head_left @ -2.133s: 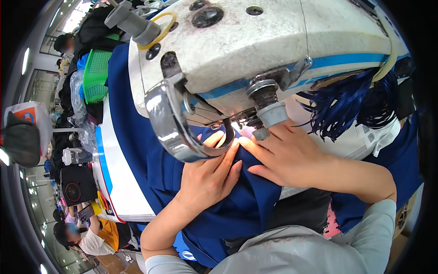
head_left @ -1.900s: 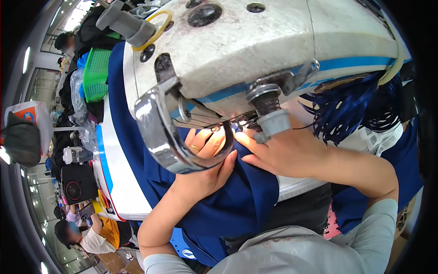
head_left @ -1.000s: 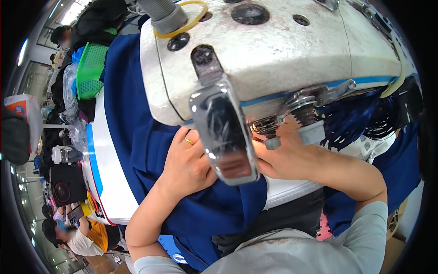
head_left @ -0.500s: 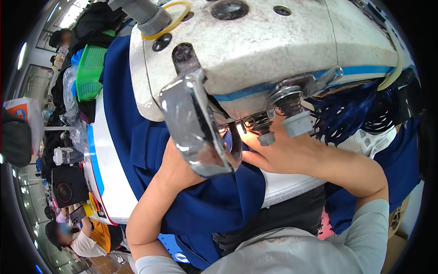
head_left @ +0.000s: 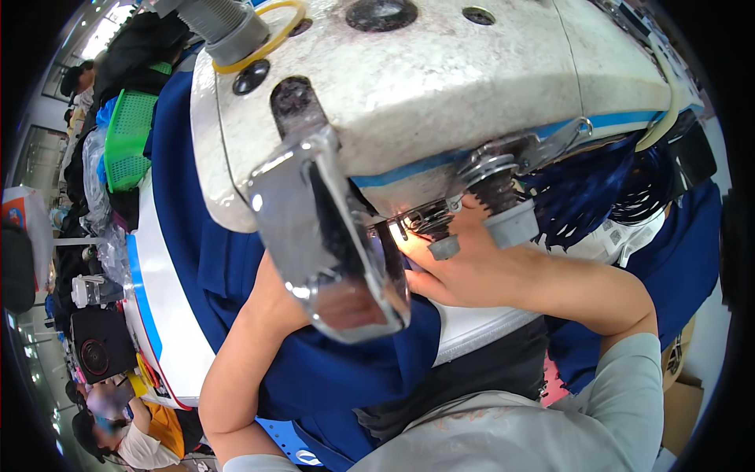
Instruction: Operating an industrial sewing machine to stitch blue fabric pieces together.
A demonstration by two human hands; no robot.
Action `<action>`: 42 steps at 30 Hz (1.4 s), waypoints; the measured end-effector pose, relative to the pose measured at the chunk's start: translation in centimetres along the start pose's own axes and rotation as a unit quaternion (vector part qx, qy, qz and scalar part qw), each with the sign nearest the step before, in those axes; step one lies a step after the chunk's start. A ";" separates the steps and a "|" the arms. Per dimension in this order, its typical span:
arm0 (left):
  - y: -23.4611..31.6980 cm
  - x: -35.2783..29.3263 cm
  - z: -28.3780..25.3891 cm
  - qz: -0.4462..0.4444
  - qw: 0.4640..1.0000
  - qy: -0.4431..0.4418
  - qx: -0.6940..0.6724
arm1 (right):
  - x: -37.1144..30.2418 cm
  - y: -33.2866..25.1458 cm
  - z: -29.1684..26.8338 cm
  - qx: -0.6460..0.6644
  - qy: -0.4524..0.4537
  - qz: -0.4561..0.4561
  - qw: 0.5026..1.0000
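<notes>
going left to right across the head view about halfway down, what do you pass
black speaker → white table edge with blue stripe → left hand on the blue fabric → shiny metal guard of the sewing machine → right hand under the machine head → dark blue garment

Matt blue cloth (head_left: 212, 259), glossy metal guard (head_left: 330, 244)

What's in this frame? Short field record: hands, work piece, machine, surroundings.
left hand: mostly hidden behind the machine's metal guard, on the blue fabric
right hand: flat on the fabric under the sewing machine head
grip: neither hand's visible; cannot tell
needle area: lit, partly hidden
surroundings: green basket far left
</notes>
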State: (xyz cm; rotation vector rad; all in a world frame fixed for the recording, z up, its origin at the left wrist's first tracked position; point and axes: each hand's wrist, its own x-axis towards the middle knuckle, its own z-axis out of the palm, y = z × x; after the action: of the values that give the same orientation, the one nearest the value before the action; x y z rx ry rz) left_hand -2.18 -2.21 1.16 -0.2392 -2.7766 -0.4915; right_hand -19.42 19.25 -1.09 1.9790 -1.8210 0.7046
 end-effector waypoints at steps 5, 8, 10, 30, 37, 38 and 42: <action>-0.8 -0.7 0.4 0.007 1.000 -0.005 -0.001 | -0.4 0.1 0.5 0.038 -0.022 0.022 0.999; -0.7 -0.5 0.1 0.009 1.000 -0.022 0.013 | -0.3 0.3 0.5 0.043 -0.008 0.010 0.999; -0.4 -0.3 0.0 0.001 1.000 -0.014 0.012 | -0.3 0.2 0.6 0.046 -0.013 0.016 0.999; 0.5 0.0 0.2 0.006 0.997 0.005 0.073 | -0.4 0.2 1.0 0.117 -0.090 0.062 0.987; 0.7 -0.2 0.2 -0.010 0.995 -0.034 0.098 | -0.8 -0.1 1.0 0.079 -0.081 0.040 0.993; 0.6 -0.3 0.2 -0.013 0.993 -0.041 0.108 | -0.4 -0.3 0.1 0.041 -0.079 0.031 0.996; 0.6 -0.3 0.0 -0.018 0.990 -0.060 0.124 | -0.7 -0.3 -0.8 0.055 -0.185 0.059 0.979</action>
State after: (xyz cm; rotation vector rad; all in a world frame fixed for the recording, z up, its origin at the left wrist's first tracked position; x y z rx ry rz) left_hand -1.78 -1.69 1.28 -0.1656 -2.9277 -0.1408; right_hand -19.27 20.31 -0.83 2.2057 -2.1701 0.5030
